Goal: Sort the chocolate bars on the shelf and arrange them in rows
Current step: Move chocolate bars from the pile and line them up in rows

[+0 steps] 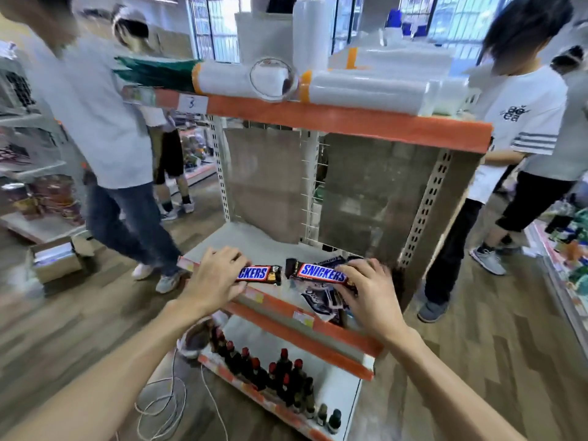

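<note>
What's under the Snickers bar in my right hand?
A loose pile of dark wrapped bars lies on the shelf beneath the Snickers bar. That bar and the right hand hide how many.

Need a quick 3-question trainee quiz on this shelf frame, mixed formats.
1. True or false: the left hand grips the left Snickers bar and the right hand grips the right Snickers bar.
2. What stands on the lowest shelf? A) red-capped bottles B) cans C) cereal boxes
3. Fill in: the pile of dark-wrapped bars lies beneath the ___ hand's bar.
Key: 1 true; 2 A; 3 right.
</note>
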`<action>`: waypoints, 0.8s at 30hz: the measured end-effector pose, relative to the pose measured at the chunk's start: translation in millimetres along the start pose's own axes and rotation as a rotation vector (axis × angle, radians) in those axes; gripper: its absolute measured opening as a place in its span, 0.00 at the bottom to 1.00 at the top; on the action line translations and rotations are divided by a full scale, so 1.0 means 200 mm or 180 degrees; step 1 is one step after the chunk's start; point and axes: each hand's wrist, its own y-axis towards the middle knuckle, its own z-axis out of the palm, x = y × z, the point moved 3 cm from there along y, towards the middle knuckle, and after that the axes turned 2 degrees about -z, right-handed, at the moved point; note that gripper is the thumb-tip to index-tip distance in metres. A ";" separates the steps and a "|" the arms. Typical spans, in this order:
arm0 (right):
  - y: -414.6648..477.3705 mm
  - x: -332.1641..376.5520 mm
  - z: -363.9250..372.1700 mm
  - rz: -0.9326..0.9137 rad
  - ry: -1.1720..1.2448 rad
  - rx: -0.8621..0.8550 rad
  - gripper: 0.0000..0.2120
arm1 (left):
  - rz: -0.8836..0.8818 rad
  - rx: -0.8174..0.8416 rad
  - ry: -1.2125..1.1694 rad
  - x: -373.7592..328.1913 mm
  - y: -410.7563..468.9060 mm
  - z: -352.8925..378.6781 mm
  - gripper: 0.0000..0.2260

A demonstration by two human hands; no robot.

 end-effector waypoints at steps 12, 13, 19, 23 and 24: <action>0.38 -0.19 0.52 0.0261 0.0347 -0.0123 0.14 | -0.0004 -0.0009 0.0032 0.43 0.39 0.32 0.17; 0.42 -0.21 0.56 0.0277 0.0366 -0.0129 0.14 | -0.0005 0.0008 0.0100 0.46 0.43 0.34 0.17; 0.57 -0.30 0.80 0.0402 0.0574 0.0093 0.15 | -0.0075 0.0043 0.0015 0.61 0.60 0.47 0.15; 0.66 -0.34 0.91 0.0387 0.0548 0.0094 0.16 | -0.0067 0.0069 0.0062 0.69 0.67 0.55 0.11; 0.68 -0.35 0.93 0.0380 0.0527 0.0081 0.16 | -0.0053 0.0076 0.0066 0.71 0.69 0.57 0.11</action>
